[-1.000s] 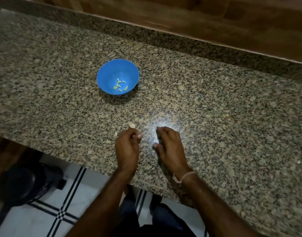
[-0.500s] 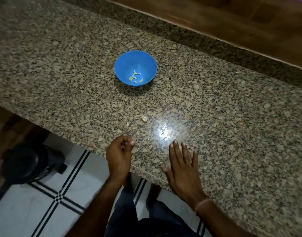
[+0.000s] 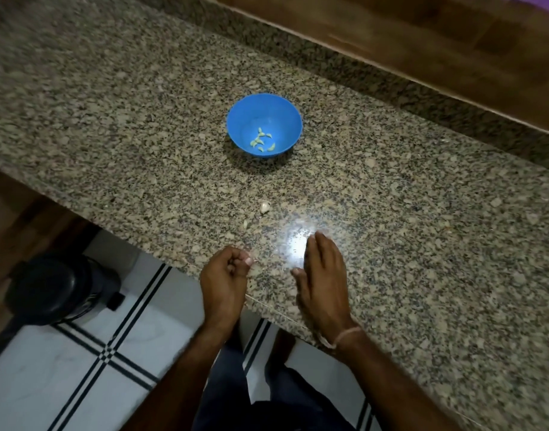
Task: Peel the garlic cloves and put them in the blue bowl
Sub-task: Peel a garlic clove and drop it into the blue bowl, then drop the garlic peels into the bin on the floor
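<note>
Garlic cloves [image 3: 262,140], about six peeled, in one blue bowl [image 3: 285,119] on counter [image 3: 422,244]; one unpeeled clove [image 3: 265,207] nearer two hands: left [image 3: 225,279] curled closed, right [image 3: 324,275] flat, open.

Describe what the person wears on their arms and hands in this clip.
Both forearms are bare, with no sleeves or gloves in view. The right hand has a thin pale thread band tied round the wrist, with a knot on its inner side. The left hand and its wrist carry nothing.
</note>
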Motion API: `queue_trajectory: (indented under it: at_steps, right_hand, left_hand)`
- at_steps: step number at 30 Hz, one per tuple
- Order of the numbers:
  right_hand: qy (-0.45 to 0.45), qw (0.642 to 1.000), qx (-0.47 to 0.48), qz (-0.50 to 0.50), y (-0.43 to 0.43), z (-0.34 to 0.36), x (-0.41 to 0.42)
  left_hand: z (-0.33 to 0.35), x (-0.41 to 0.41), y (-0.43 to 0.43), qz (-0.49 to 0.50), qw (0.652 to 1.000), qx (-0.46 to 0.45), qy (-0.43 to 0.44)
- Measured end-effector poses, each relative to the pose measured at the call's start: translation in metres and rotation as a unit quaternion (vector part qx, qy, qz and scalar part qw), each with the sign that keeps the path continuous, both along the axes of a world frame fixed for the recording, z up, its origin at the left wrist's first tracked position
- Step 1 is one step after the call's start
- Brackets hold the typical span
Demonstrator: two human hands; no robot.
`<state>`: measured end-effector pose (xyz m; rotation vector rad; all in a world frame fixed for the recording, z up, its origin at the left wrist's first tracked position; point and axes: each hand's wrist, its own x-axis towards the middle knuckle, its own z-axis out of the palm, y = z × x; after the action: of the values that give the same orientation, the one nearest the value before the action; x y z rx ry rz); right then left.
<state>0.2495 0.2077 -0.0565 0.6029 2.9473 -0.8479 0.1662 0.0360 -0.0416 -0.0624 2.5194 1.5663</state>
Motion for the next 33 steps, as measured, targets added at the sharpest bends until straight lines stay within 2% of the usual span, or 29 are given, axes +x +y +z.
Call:
queue_trajectory:
  at_steps: [2,6,7,9,11,15,23,25,27,29,31,33]
  right_hand:
    - [0.022,1.000,-0.002,0.009,-0.002,0.002,0.006]
    - [0.064,0.995,-0.029,0.067,-0.017,0.006,-0.034]
    - [0.055,0.993,-0.037,0.096,-0.017,0.001,-0.041]
    - [0.046,0.986,0.004,0.158,-0.013,-0.011,-0.044]
    - [0.037,0.984,-0.013,0.175,-0.012,-0.009,-0.033]
    - [0.107,0.983,0.021,0.148,-0.016,0.000,-0.017]
    - [0.058,0.987,0.087,0.120,-0.023,-0.001,-0.052]
    - [0.049,0.991,0.074,0.098,-0.030,0.005,-0.049]
    - [0.030,0.998,0.011,0.061,-0.045,0.010,-0.044]
    - [0.010,0.988,-0.151,-0.030,-0.062,0.017,-0.045]
    - [-0.009,0.923,-0.358,-0.144,-0.083,0.024,-0.058]
    - [-0.023,0.861,-0.474,-0.182,-0.105,0.033,-0.075]
  left_hand:
    - [-0.002,0.001,-0.002,0.003,1.000,0.002,0.001]
    - [-0.001,-0.002,0.001,-0.001,1.000,-0.013,0.003]
    - [0.000,-0.003,0.002,-0.003,1.000,-0.012,0.003]
    - [0.003,-0.004,0.003,-0.007,1.000,-0.008,0.007]
    - [0.004,-0.005,0.002,-0.005,1.000,-0.013,0.008]
    - [0.002,-0.007,0.001,0.003,1.000,-0.019,-0.012]
    - [-0.004,-0.007,-0.001,-0.009,0.999,-0.035,-0.036]
    - [0.000,-0.007,-0.004,-0.006,0.999,-0.028,-0.037]
    - [0.003,-0.008,-0.010,0.004,0.999,-0.009,-0.043]
    - [0.008,-0.010,-0.020,0.016,0.999,0.002,-0.050]
    - [0.012,-0.014,-0.037,0.033,0.998,0.004,-0.050]
    - [0.015,-0.020,-0.057,0.052,0.998,0.009,-0.046]
